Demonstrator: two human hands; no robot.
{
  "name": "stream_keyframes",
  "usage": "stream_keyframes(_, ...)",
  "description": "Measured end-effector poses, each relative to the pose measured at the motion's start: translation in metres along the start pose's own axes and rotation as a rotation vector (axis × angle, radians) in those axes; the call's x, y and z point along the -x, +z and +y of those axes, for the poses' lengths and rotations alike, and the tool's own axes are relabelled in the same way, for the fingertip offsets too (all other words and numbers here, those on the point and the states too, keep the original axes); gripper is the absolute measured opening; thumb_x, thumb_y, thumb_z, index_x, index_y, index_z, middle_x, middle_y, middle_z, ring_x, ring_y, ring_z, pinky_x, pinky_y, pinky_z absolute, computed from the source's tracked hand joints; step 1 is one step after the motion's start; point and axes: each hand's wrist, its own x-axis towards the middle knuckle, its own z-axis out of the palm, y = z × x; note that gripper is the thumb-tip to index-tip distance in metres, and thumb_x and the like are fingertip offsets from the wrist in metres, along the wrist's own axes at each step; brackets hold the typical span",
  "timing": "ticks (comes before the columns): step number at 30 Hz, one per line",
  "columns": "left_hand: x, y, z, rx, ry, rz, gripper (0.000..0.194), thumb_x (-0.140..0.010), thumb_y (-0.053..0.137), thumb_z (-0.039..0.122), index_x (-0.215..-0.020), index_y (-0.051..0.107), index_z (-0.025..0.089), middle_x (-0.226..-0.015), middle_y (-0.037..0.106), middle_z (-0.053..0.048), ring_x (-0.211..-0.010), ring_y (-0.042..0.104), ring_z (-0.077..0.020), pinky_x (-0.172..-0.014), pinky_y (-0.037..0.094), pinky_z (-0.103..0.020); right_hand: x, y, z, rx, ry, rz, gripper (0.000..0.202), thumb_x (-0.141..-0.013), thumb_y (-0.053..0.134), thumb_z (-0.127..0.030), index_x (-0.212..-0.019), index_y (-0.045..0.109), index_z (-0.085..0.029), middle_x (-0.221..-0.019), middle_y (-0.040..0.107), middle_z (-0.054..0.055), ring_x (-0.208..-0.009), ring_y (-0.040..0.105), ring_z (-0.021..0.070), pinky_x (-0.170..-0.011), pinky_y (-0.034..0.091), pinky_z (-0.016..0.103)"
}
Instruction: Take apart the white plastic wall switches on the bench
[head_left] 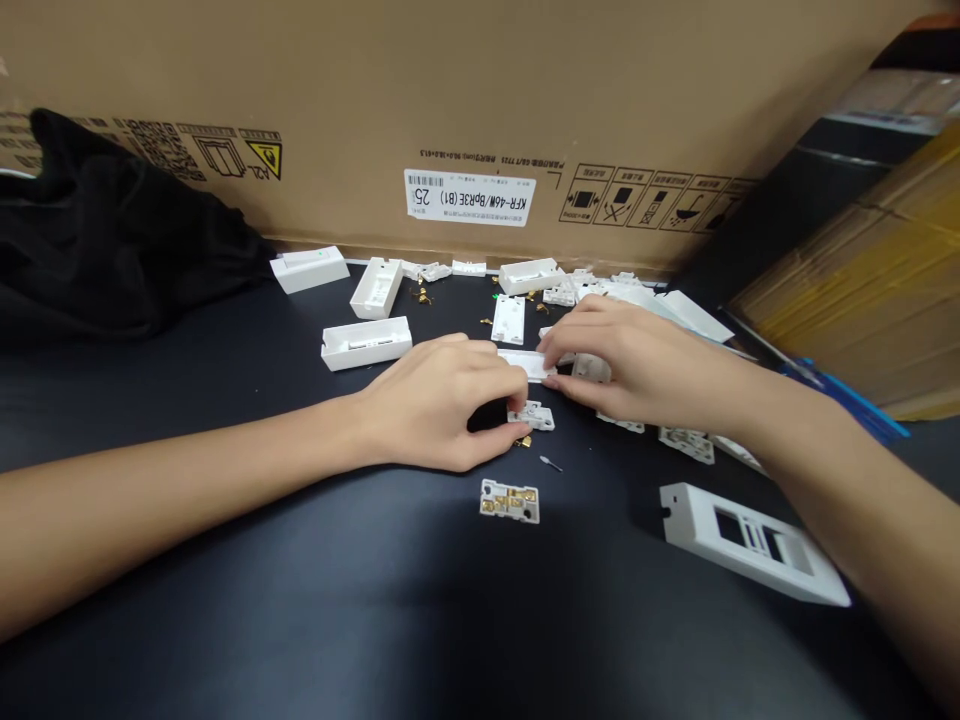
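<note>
My left hand (457,400) reaches in from the left. Its thumb and index finger close at the left end of a small white plastic terminal piece (535,415). Opposite it, my right hand (615,350) has its thumb and fingertips on the right end of a flat white plastic plate (525,364), whose left end reaches behind my left fingers. Small brass contacts (525,441) lie just below the terminal piece, beside a small pale pin-like part (550,463). Nearer to me rests a white base with brass contacts (510,501) fitted in it.
White plastic housings stand around, one at left (367,343) and one at front right (754,545). Several white parts and brass pieces lie at the back, before a large cardboard box (337,90). Black cloth (127,230) lies at left, a blue item (847,400) at right.
</note>
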Motion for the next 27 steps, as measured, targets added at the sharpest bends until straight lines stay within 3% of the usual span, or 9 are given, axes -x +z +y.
stream_keyframes(3,0.001,-0.002,0.002,-0.009,-0.018,-0.002,0.014,-0.089,0.064,0.033,-0.09,0.065,0.019,-0.081,0.07,-0.001,-0.078,0.064,-0.0165,-0.073,0.043,-0.031,0.002,-0.008,-0.003,0.037,0.054,-0.059,0.016,-0.086,0.059,-0.028,-0.093,0.068,-0.017,-0.089,0.069,0.009,-0.084,0.06,0.0242,-0.076,0.044,0.036)
stream_keyframes(9,0.003,-0.007,0.002,-0.003,-0.03,0.013,0.017,-0.087,0.066,0.033,-0.095,0.061,0.019,-0.081,0.066,0.0,-0.075,0.06,-0.0157,-0.071,0.043,-0.031,0.016,-0.028,-0.009,-0.043,0.133,0.027,0.017,-0.084,0.063,-0.034,-0.092,0.069,-0.02,-0.088,0.07,0.006,-0.077,0.062,0.022,-0.071,0.045,0.035)
stream_keyframes(15,0.004,-0.006,-0.004,0.062,-0.079,0.201,0.027,-0.094,0.063,0.036,-0.113,0.055,0.02,-0.108,0.061,-0.007,-0.081,0.059,-0.0148,-0.071,0.051,-0.029,0.033,-0.037,-0.011,-0.158,0.071,0.022,0.015,-0.085,0.067,-0.033,-0.098,0.071,-0.026,-0.096,0.072,0.005,-0.083,0.065,0.0235,-0.073,0.049,0.037)
stream_keyframes(20,0.002,-0.004,-0.007,0.129,0.011,0.127,0.045,-0.092,0.068,0.043,-0.128,0.053,0.021,-0.119,0.065,-0.008,-0.091,0.065,-0.0168,-0.083,0.056,-0.03,0.037,-0.039,-0.014,-0.175,0.109,0.014,0.015,-0.088,0.066,-0.035,-0.101,0.071,-0.028,-0.101,0.073,0.006,-0.086,0.066,0.0246,-0.074,0.05,0.037)
stream_keyframes(23,0.001,-0.003,-0.006,0.104,0.064,0.139,0.037,-0.094,0.067,0.037,-0.124,0.056,0.02,-0.111,0.07,-0.008,-0.09,0.067,-0.0169,-0.084,0.056,-0.03,0.037,-0.037,-0.018,-0.215,0.093,-0.002,0.015,-0.088,0.066,-0.033,-0.1,0.072,-0.029,-0.102,0.072,0.005,-0.086,0.066,0.0244,-0.074,0.051,0.037)
stream_keyframes(27,-0.001,-0.005,-0.004,0.095,0.099,0.165,0.013,-0.097,0.056,0.017,-0.109,0.06,0.018,-0.1,0.071,-0.006,-0.089,0.067,-0.0156,-0.081,0.055,-0.027,0.033,-0.032,-0.025,-0.239,0.093,-0.014,0.019,-0.087,0.066,-0.032,-0.105,0.072,-0.03,-0.105,0.07,0.005,-0.089,0.066,0.0243,-0.073,0.051,0.036)
